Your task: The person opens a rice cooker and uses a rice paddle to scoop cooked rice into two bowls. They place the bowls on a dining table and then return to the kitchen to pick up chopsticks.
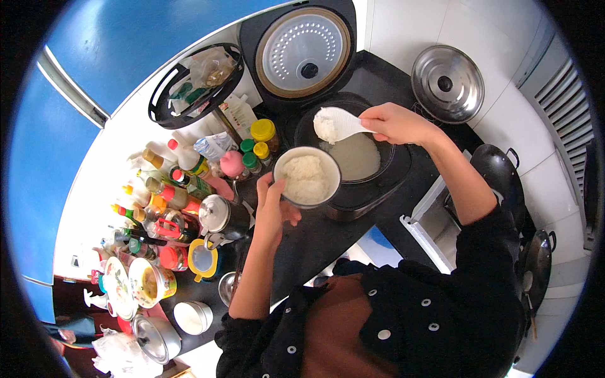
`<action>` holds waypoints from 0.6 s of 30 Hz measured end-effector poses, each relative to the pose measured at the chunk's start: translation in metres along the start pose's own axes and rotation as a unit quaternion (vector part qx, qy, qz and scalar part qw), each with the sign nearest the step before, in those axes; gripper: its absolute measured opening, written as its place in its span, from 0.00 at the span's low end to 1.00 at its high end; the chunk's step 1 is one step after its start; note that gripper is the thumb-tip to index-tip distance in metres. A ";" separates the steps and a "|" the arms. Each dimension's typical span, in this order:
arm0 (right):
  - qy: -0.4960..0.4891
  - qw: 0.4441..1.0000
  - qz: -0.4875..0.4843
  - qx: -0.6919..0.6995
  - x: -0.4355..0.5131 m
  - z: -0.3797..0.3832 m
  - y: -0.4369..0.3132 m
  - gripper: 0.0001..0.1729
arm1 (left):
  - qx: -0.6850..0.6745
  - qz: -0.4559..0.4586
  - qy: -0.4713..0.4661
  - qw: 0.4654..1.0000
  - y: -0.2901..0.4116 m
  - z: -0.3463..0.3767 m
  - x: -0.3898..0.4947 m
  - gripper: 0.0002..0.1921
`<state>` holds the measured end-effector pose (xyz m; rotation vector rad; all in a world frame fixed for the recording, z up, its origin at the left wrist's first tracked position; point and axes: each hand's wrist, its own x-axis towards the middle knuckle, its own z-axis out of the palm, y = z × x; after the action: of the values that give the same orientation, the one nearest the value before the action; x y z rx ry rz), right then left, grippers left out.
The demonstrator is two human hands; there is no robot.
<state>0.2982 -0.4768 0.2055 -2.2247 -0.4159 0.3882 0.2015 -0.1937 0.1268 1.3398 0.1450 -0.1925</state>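
Observation:
My left hand (274, 203) grips a bowl (307, 206) with a dark rim, thumb on its edge. White cooked rice (307, 179) is heaped inside it. In my right hand (397, 124) is the handle of a white plastic rice paddle (347, 122), with a clump of rice (325, 126) on its blade. The paddle is over the open rice cooker (378, 189), whose pot holds more rice (354, 158) low down. The bowl is held just left of the pot and overlaps its edge in this view. Behind stands the raised cooker lid (302, 52) with its perforated metal inner plate.
Several sauce bottles (189, 158) and spice jars (264, 134) crowd the black counter (302, 250) on the left, beside a lidded pot (222, 217) and white bowls (193, 317). A steel lid (447, 84) leans against the tiles at right, near a wok (496, 165). A black basket (196, 85) holds bags.

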 end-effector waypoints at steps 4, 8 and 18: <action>0.210 0.875 -0.233 -0.369 -0.047 0.051 -0.022 0.10 | -0.010 0.006 -0.009 1.000 0.006 0.020 0.014 0.26; 0.237 0.857 -0.231 -0.396 -0.065 0.070 -0.034 0.17 | -0.027 -0.018 -0.018 0.999 0.004 0.027 0.016 0.27; 0.189 0.929 -0.283 -0.142 -0.057 0.074 -0.047 0.17 | -0.092 0.011 0.006 0.996 -0.004 -0.014 -0.015 0.25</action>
<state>0.2091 -0.4223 0.2043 -2.2542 -0.9094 -0.4279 0.1863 -0.1797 0.1231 1.1583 0.1542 -0.1484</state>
